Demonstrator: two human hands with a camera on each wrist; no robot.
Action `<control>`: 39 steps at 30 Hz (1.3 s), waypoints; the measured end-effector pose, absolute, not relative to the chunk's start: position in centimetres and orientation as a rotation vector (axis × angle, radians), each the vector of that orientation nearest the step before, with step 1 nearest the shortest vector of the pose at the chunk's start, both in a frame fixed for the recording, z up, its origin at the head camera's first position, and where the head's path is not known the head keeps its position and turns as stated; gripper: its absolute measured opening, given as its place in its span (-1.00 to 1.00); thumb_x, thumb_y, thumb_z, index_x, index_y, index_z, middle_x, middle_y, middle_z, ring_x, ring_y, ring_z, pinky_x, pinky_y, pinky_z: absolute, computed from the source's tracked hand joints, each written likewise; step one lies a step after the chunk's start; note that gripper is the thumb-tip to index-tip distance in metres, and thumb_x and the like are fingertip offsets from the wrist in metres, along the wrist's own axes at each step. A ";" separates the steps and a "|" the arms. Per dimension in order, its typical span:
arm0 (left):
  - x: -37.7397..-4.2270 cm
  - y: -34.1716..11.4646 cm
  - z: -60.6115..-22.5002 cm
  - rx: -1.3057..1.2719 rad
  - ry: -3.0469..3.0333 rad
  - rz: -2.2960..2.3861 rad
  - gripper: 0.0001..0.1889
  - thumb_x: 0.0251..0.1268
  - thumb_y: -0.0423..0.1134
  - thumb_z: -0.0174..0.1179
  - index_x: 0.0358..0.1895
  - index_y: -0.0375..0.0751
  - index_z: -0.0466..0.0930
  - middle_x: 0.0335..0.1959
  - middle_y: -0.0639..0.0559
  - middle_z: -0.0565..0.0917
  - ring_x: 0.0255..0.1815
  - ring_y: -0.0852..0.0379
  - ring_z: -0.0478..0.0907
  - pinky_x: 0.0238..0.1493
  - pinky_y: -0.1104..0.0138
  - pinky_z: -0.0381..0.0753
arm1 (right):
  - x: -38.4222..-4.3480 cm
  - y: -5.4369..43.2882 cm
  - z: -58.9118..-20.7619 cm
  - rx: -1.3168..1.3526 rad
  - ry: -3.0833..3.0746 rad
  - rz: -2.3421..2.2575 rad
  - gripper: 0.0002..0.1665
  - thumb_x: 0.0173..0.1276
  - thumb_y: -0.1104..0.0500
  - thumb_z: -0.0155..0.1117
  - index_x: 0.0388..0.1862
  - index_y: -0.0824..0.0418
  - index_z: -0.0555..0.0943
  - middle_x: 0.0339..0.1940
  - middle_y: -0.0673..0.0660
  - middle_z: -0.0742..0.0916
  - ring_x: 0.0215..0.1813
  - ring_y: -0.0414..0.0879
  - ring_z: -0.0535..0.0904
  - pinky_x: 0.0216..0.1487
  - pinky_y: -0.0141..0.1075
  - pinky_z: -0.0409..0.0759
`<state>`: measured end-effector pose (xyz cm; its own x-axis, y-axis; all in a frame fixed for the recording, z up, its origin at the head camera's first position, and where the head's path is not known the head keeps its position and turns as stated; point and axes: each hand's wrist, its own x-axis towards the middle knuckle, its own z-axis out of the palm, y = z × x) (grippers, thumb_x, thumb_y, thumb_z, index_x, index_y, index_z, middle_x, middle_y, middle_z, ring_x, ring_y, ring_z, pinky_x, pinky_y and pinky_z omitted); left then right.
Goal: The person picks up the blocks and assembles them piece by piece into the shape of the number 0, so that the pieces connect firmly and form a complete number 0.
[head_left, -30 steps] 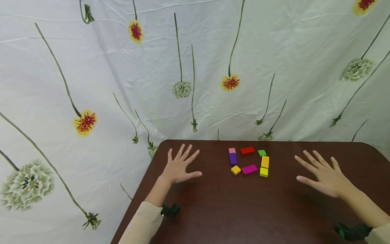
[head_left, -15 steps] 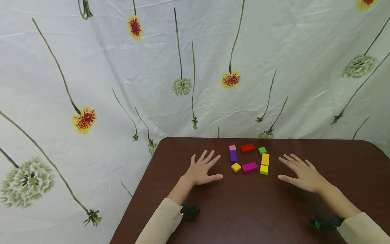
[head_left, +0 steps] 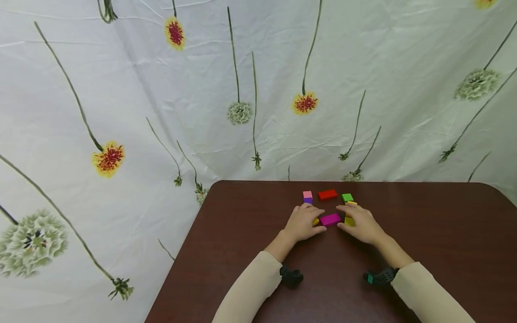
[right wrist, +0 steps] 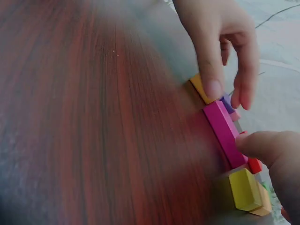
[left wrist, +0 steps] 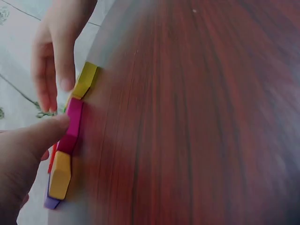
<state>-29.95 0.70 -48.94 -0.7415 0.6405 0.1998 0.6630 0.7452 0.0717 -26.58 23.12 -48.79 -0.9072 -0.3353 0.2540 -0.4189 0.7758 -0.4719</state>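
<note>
My left hand (head_left: 300,222) reaches over the left side of a ring of small coloured blocks, fingers loosely bent above the purple block (head_left: 308,201) and the yellow-orange block (left wrist: 60,176). Opposite it, my right hand (head_left: 362,224) hovers over the yellow block (right wrist: 244,190) and the longer orange block (head_left: 352,202), partly hiding both. Between the hands lies a magenta block (head_left: 330,219). Both thumbs come near it in the wrist views; whether either touches it I cannot tell. Neither hand visibly grips a block.
Farther back in the ring lie a pink block (head_left: 307,194), a red block (head_left: 327,194) and a green block (head_left: 347,197). All rest on a dark brown table (head_left: 250,242). A flower-printed white cloth (head_left: 266,112) hangs behind the table's far edge.
Both hands have moved inward from either side to the ring of blocks, and their spread fingers have drawn in and bent. The blocks have not visibly moved.
</note>
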 end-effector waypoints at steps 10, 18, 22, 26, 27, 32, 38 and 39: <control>-30.2 1.8 -49.1 -0.985 -2.788 -0.146 -0.57 0.25 0.19 0.24 0.09 0.10 0.69 -0.02 0.25 0.69 0.00 0.21 0.41 -0.05 0.34 0.36 | -26.8 22.7 -49.2 0.609 -2.826 0.781 -0.53 0.32 0.17 0.35 0.16 0.33 0.60 0.17 0.40 0.59 0.28 0.34 0.39 0.17 0.40 0.17; -30.3 1.8 -49.7 -0.966 -2.809 -0.230 -0.64 0.25 0.14 0.27 0.00 0.08 0.73 -0.09 0.23 0.71 -0.07 0.21 0.40 -0.10 0.37 0.36 | -27.0 22.7 -49.7 0.630 -2.778 0.738 -0.62 0.29 0.21 0.37 0.07 0.32 0.66 0.03 0.32 0.68 0.16 0.28 0.52 0.17 0.30 0.30; -30.4 1.7 -49.8 -0.970 -2.819 -0.303 -0.66 0.27 0.08 0.28 0.02 0.06 0.73 -0.08 0.21 0.70 -0.05 0.19 0.39 -0.09 0.39 0.35 | -27.2 22.7 -49.7 0.635 -2.755 0.775 -0.66 0.25 0.24 0.40 0.01 0.32 0.69 -0.09 0.23 0.72 0.00 0.19 0.60 0.07 0.17 0.47; -30.4 1.4 -49.6 -0.994 -2.796 -0.381 -0.68 0.27 0.02 0.29 0.02 0.02 0.73 -0.07 0.18 0.71 -0.04 0.16 0.38 -0.08 0.37 0.36 | -27.3 22.7 -49.5 0.621 -2.759 0.833 -0.66 0.24 0.24 0.41 -0.01 0.33 0.70 -0.15 0.18 0.73 -0.08 0.14 0.60 -0.01 0.12 0.53; -30.4 1.3 -49.6 -1.001 -2.784 -0.391 -0.68 0.27 0.02 0.29 0.02 0.02 0.73 -0.07 0.17 0.71 -0.04 0.16 0.39 -0.08 0.37 0.36 | -27.2 22.7 -49.5 0.614 -2.758 0.843 -0.66 0.24 0.24 0.42 -0.01 0.33 0.70 -0.15 0.18 0.73 -0.08 0.15 0.60 -0.01 0.12 0.52; -30.2 0.7 -49.5 -1.017 -2.727 -0.465 -0.68 0.27 0.01 0.30 0.03 0.02 0.72 -0.06 0.17 0.71 -0.03 0.15 0.39 -0.03 0.35 0.37 | -26.6 22.7 -49.2 0.590 -2.733 0.872 -0.64 0.22 0.22 0.44 -0.01 0.31 0.70 -0.13 0.19 0.74 -0.05 0.17 0.58 0.01 0.14 0.51; -29.2 -0.5 -49.3 -1.056 -2.718 -0.627 -0.66 0.26 0.00 0.32 0.04 -0.02 0.72 -0.08 0.16 0.72 -0.05 0.16 0.39 -0.01 0.35 0.36 | -25.1 22.3 -49.0 0.566 -2.729 0.963 -0.62 0.21 0.17 0.46 -0.01 0.28 0.71 -0.12 0.18 0.75 -0.04 0.16 0.58 0.00 0.15 0.52; -29.0 -0.8 -49.2 -1.064 -2.717 -0.647 -0.66 0.25 0.00 0.32 0.04 -0.03 0.72 -0.08 0.16 0.72 -0.06 0.17 0.39 -0.03 0.36 0.36 | -24.9 22.2 -48.9 0.568 -2.729 0.981 -0.62 0.21 0.16 0.46 -0.01 0.28 0.71 -0.12 0.17 0.75 -0.04 0.16 0.59 0.00 0.15 0.53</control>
<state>-29.03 -0.76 -49.24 -0.7365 0.6104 0.2914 0.6762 0.6551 0.3369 -24.86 22.22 -48.95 -0.9094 -0.2900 0.2980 -0.4134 0.7082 -0.5723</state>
